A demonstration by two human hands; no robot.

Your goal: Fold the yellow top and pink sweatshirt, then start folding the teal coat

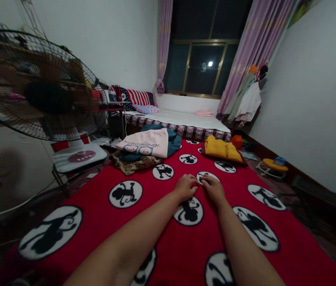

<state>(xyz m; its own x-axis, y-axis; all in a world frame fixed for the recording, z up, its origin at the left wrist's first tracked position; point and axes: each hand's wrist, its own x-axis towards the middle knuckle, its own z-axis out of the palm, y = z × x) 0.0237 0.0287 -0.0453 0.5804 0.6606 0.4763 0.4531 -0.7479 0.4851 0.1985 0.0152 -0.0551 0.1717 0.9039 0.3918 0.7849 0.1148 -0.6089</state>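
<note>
Both my arms reach forward over a red blanket (156, 222) printed with black monkeys in white circles. My left hand (185, 186) and my right hand (214, 188) rest side by side on the blanket's middle, fingers curled down against the fabric; whether they pinch it I cannot tell. Beyond them lies a pile of folded clothes (145, 149) with a pink printed shirt on top. To the right sits a folded yellow garment (223, 149).
A large standing fan (41, 89) spins at the left, close to the blanket's edge. A mattress (179, 119) with pillows lies under the dark window. Clothes hang on the right wall (246, 101). A small yellow stool (273, 166) stands on the floor at right.
</note>
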